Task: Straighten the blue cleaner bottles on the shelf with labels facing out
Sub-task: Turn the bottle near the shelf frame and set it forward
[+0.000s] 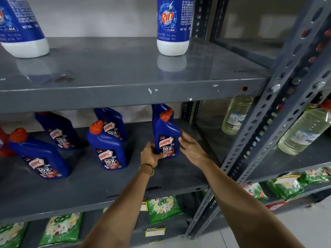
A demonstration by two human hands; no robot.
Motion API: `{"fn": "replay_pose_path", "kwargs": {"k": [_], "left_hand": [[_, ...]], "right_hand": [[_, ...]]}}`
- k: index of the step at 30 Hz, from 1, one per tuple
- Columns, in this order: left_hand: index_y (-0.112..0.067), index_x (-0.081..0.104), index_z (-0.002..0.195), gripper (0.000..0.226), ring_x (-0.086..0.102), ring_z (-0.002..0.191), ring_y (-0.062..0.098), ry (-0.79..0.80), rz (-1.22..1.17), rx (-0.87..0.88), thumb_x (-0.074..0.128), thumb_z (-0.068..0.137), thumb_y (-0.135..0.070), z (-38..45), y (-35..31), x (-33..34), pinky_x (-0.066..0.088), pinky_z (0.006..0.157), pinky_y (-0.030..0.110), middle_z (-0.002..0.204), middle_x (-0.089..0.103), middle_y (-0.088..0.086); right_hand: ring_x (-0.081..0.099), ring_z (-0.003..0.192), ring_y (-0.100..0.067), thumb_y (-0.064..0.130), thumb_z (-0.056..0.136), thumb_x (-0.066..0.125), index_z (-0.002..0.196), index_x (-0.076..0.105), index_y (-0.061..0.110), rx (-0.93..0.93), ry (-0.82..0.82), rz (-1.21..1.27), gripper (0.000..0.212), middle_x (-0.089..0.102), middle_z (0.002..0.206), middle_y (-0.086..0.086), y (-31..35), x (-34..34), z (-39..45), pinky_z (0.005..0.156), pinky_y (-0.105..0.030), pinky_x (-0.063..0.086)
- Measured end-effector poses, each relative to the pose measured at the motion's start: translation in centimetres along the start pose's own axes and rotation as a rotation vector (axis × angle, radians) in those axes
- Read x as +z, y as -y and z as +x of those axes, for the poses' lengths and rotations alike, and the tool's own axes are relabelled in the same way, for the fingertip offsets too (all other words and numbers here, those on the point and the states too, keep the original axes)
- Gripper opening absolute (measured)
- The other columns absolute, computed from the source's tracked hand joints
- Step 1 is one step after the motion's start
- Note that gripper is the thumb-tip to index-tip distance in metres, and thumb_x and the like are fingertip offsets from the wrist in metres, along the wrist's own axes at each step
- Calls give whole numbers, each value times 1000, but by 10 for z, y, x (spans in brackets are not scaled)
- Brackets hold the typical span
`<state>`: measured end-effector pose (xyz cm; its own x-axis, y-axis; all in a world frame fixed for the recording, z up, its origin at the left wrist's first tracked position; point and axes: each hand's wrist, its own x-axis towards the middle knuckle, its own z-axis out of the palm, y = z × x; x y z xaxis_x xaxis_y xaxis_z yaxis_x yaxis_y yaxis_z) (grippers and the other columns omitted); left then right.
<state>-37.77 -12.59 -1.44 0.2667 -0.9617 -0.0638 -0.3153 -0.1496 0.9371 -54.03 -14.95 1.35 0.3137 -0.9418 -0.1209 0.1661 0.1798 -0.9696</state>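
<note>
Several blue cleaner bottles with red caps stand on the grey middle shelf [100,192]. The rightmost front bottle [166,135] is upright with its label facing out. My left hand [150,155] grips its lower left side, and my right hand [190,148] presses on its right side. Behind it another bottle [159,109] is mostly hidden. To the left stand a front bottle [107,147], a rear one [112,120], a leaning bottle [41,154] and another behind it [59,131], all with labels outward.
The upper shelf [125,81] carries two white-and-blue bottles [172,25]. A slotted grey upright [279,111] borders the shelf on the right, with clear oil bottles [236,115] beyond. Green detergent packets [163,208] lie on the shelf below.
</note>
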Motion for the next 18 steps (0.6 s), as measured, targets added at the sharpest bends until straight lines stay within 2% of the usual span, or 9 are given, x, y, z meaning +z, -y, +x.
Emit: {"fn": "replay_pose_path", "kwargs": {"k": [3,6,9,13,15,18], "left_hand": [[-7,48,88,40,57,81,22,-20,-38,3,80,64,-2,-3,5,3,47,54,8,89,61,14],[0,54,97,40,57,82,22,-32,-50,-23,79,65,-1,-4,6,4,49,70,23,97,64,19],[6,53,106,49,59,86,23,-46,-46,-51,79,65,-2,-6,7,5,50,80,31,103,66,22],[6,55,112,53,64,101,30,-49,-14,-77,79,67,-6,-9,9,5,51,89,35,110,67,20],[4,57,115,53,64,103,29,-48,0,-90,77,69,-8,-11,9,6,50,89,33,112,68,20],[1,61,110,41,64,103,29,-62,11,-90,74,72,-8,-14,8,8,49,90,31,109,69,19]], "right_hand": [[57,114,-9,6,96,38,140,36,17,0,12,2,45,58,125,2,-5,-1,0,89,-24,53],[55,115,-11,1,95,36,140,36,16,11,0,25,47,56,126,1,-7,-1,0,87,-23,52],[56,111,-12,-10,88,40,136,41,11,30,0,-60,53,57,123,-2,-10,-1,0,86,-21,51],[55,110,-24,-15,80,54,127,49,-2,68,-130,-226,50,57,128,-23,-27,0,-1,104,-45,43],[54,106,-22,-14,80,57,126,50,-6,67,-187,-287,47,56,128,-26,-32,3,-3,104,-43,43],[58,107,-22,-7,81,61,123,54,-5,37,-225,-419,42,61,123,-22,-36,5,-4,100,-36,45]]}}
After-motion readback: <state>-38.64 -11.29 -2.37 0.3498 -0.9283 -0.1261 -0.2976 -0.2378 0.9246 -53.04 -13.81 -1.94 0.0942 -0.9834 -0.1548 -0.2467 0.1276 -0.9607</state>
